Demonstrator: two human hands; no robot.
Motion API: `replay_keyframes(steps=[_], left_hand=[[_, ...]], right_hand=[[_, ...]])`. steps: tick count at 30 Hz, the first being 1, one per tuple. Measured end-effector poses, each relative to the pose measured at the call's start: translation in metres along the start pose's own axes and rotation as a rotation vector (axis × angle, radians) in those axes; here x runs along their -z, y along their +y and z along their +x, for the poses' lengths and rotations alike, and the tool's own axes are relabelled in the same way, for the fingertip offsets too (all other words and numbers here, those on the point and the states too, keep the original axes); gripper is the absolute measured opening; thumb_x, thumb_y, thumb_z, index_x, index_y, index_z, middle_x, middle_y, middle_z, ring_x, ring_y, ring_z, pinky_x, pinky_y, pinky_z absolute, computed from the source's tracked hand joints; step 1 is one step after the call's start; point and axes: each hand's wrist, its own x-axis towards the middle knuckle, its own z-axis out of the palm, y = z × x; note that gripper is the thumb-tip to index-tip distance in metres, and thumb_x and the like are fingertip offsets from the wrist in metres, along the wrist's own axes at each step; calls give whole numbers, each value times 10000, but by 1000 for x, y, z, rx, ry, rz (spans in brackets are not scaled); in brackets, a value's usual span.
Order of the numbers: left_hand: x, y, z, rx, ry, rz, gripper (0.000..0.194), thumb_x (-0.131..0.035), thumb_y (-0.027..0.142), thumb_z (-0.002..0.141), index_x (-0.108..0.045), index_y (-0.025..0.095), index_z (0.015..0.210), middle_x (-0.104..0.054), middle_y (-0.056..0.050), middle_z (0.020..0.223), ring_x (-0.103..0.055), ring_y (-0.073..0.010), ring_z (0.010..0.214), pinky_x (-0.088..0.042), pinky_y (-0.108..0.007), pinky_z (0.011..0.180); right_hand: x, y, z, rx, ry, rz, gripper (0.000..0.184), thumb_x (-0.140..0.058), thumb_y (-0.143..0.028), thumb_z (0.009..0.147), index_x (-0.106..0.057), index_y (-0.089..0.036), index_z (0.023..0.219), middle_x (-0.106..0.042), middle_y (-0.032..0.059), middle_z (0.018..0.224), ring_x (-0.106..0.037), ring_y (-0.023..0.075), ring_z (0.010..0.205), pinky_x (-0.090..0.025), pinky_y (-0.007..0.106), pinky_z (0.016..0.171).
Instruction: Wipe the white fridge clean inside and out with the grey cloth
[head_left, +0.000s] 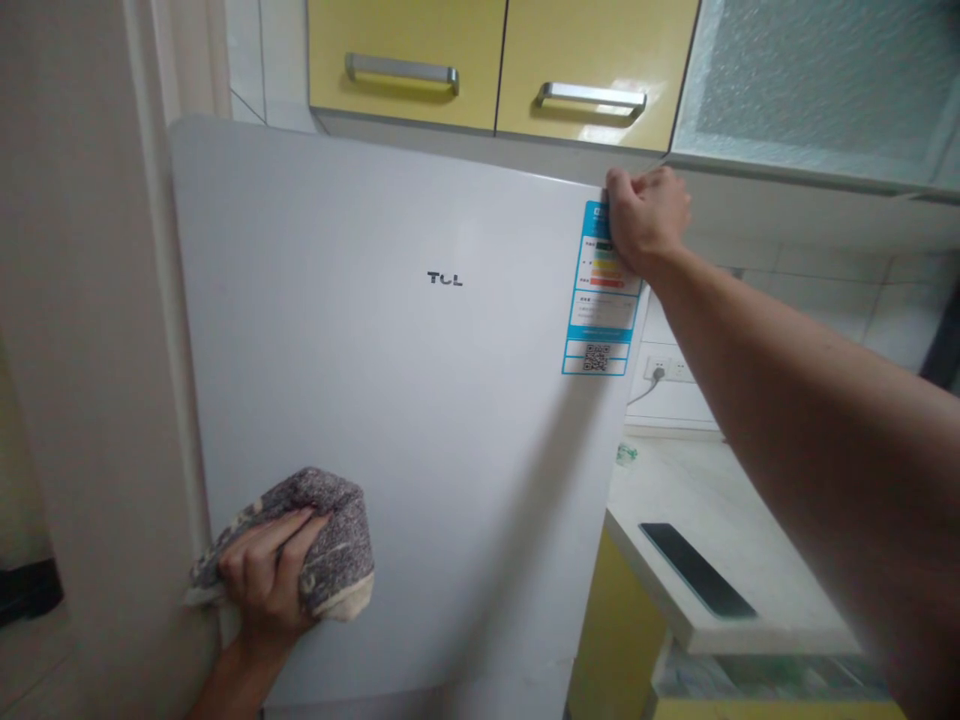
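A white fridge door [420, 400] with a small dark logo fills the middle of the view. My left hand [266, 580] is closed on a grey speckled cloth [337, 545] and presses it against the door's lower left part. My right hand [645, 220] grips the door's upper right corner, fingers curled over the edge beside a blue-bordered energy label [600, 320].
Yellow cupboards with metal handles [592, 97] hang above the fridge. A pale wall [75, 350] stands close on the left. To the right, a white counter [720, 500] carries a dark phone [697, 570]; a wall socket [664, 370] with a plug sits behind it.
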Motion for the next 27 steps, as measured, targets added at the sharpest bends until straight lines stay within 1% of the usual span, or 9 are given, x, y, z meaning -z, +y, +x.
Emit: replay_keyframes(steps=[3,6,10,13,15,19,21,24,27], left_hand=[[-5,-3,1,-30,-9,-14,844,-704,341,640,-647,452,1475,-743,-163,1220,-692,-467,1069,-533,-733,964],[-9,-5,1,-69,5,-7,818,-709,376,673,-630,418,1486,-709,-193,1248,-686,-470,1072,-523,-751,957],[-13,-10,2,-38,-16,12,767,-697,387,696,-627,454,1457,-715,-159,1257,-693,-457,1090,-531,-745,975],[-14,-17,4,-93,-31,24,769,-740,407,680,-635,468,1440,-732,-149,1222,-708,-451,1048,-557,-729,918],[-15,-21,5,-128,-28,26,783,-755,435,664,-639,467,1438,-738,-153,1208,-709,-459,1020,-561,-731,880],[-18,-28,5,-165,-33,42,833,-780,428,651,-631,432,1470,-734,-161,1210,-707,-457,1013,-573,-711,865],[-20,-30,5,-180,-37,50,823,-785,413,651,-639,435,1461,-733,-153,1207,-708,-445,1005,-576,-697,868],[-23,-28,6,-157,-15,36,768,-771,392,657,-677,443,1417,-736,-146,1209,-706,-441,1017,-567,-693,893],[-26,-22,8,-129,16,5,746,-773,374,660,-704,434,1400,-745,-145,1187,-706,-445,1010,-566,-690,888]], right_hand=[[0,0,0,-2,-15,-12,474,-534,-419,1080,-599,-152,694,-611,100,757,-615,217,815,-465,412,857],[0,0,-1,11,-34,-30,478,-490,-437,1097,-635,-144,749,-654,129,824,-647,246,891,-468,432,888],[1,0,-1,14,-70,-49,492,-438,-467,1122,-632,-158,793,-667,142,887,-676,287,970,-494,498,946],[4,-2,-3,-10,-96,-48,467,-448,-491,1124,-605,-228,771,-679,145,936,-659,307,1005,-510,565,1012],[6,-2,-3,-21,-102,-45,464,-464,-504,1117,-577,-266,735,-682,137,939,-645,317,1016,-521,578,1039],[5,-2,-3,-11,-104,-47,473,-461,-494,1115,-547,-269,708,-680,143,933,-643,334,1049,-516,594,1048],[3,-1,-2,4,-84,-53,479,-468,-484,1111,-550,-245,704,-671,145,897,-660,332,1026,-523,577,1003],[0,0,-1,25,-38,-61,501,-485,-462,1104,-559,-192,689,-640,128,810,-679,303,948,-524,502,920],[0,1,0,30,-15,-63,509,-508,-447,1099,-569,-167,678,-622,111,775,-674,283,916,-505,455,896]])
